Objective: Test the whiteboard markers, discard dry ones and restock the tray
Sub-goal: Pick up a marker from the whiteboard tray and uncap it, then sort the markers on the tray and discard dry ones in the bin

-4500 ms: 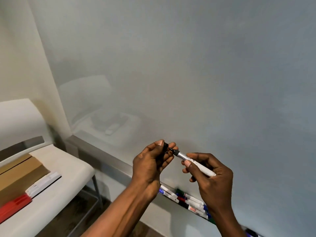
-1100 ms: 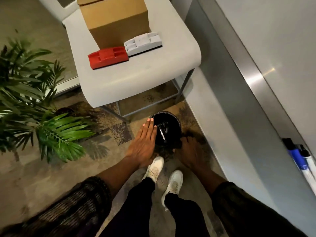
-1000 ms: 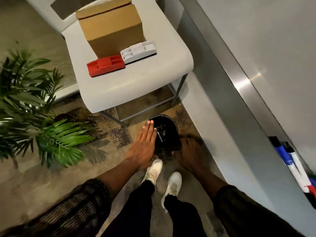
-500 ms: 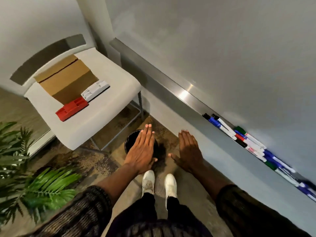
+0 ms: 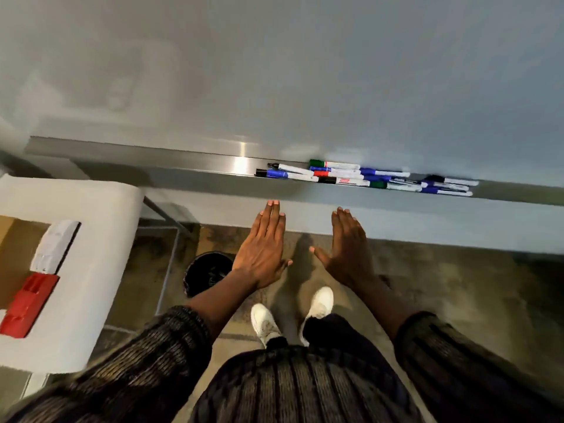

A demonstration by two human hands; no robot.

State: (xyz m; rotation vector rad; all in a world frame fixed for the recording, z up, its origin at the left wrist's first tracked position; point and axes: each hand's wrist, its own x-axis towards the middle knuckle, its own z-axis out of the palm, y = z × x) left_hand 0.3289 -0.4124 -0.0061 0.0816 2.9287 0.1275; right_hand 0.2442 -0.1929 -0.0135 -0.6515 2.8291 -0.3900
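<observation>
Left hand (image 5: 262, 254), right hand (image 5: 345, 254): fingers straight, empty, apart. Markers (image 5: 335, 174) in tray (image 5: 198, 161), 12 o'clock of hands; bin (image 5: 207, 271), 9 o'clock

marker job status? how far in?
Done: the marker uncapped earlier is no longer held; one lay in the black bin a second ago. In hand: nothing; left hand and right hand are flat and empty. Left: a heap of markers lies on the tray, and I cannot tell which are tested; restocking, perhaps from the cardboard box on the chair, looks not begun.
</observation>
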